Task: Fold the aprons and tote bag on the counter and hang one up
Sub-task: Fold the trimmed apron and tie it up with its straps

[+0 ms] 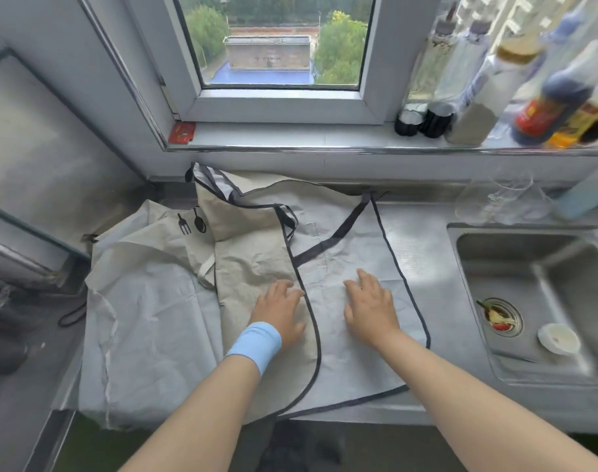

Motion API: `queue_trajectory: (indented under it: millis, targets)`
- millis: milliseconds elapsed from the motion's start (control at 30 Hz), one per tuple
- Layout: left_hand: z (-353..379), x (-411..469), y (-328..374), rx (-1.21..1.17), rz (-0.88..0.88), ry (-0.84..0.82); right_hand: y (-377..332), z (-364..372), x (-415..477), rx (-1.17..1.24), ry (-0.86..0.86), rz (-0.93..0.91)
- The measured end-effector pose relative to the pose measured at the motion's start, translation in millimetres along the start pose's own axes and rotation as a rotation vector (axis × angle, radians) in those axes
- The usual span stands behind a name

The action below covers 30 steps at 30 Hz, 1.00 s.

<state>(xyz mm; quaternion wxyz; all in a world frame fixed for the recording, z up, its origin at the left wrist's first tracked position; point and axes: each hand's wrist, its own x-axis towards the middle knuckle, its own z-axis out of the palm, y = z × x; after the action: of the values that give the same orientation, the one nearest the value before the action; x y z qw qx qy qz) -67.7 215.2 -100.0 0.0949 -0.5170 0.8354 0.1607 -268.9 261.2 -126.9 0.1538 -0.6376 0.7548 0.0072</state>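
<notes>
Bare counter strip [427,253] between apron [355,233] edge and sink [529,253]: passable. Glass jug [498,202] blocks back right; bottles [559,93] crowd the sill [290,137].

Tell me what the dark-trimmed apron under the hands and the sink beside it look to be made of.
Dark-trimmed apron: thin pale fabric, matte, possibly coated or non-woven, judging by its sharp, paper-like creases; a dark tape binds its edge. Sink: apparently stainless steel with a brushed finish, judging by its grey sheen and soft, blurred reflections.
</notes>
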Motion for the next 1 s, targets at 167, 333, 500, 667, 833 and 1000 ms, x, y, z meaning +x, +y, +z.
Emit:
queue_trajectory:
  millis: [167,333,500,667,833,1000]
  targets:
    - [8.0,-1.4,56.6,-0.084,0.077,-0.027,50.4,-5.3,-39.1,0.125,-0.066,0.410]
    - [27.7,-4.9,94.4,0.048,0.107,-0.172,61.1,-0.3,-59.3,0.209,-0.087,0.474]
    - [39.3,-12.7,99.3,0.106,0.106,-0.147,59.4,-1.9,-67.2,0.577,0.042,0.608]
    - [29.4,-10.5,95.2,-0.011,0.102,-0.210,55.5,-21.4,-64.3,1.018,0.070,0.774]
    - [-24.5,-7.8,88.7,-0.956,-0.192,-0.325,20.4,-60.9,-59.8,1.067,0.047,0.425]
    - [-79.2,-16.6,43.4,-1.518,-0.389,-0.317,-32.4,-81.4,-51.9,0.721,-0.060,-0.159]
